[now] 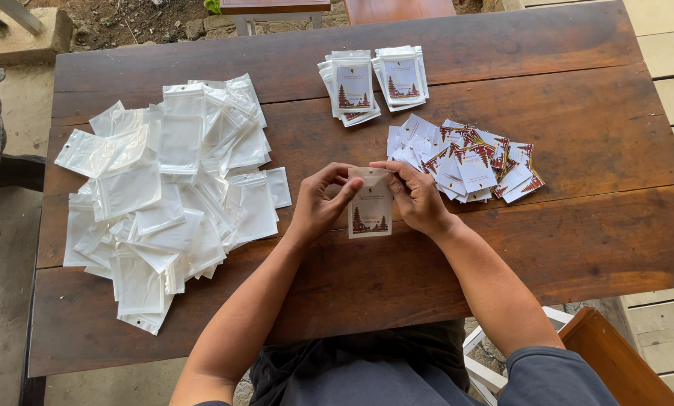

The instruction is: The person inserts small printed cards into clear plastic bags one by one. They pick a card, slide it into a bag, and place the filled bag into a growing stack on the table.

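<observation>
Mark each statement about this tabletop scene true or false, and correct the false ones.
1. Both hands hold one pouch at its top edge. True: the left hand and right hand pinch it there.
2. The pile of empty clear pouches lies to the person's right. False: it lies to the left.
3. Two neat stacks of filled pouches sit at the far side of the table. True.
4. The loose printed cards lie beside the left hand. False: they lie by the right hand.
5. The table is glass. False: it is dark wooden planks.
</observation>
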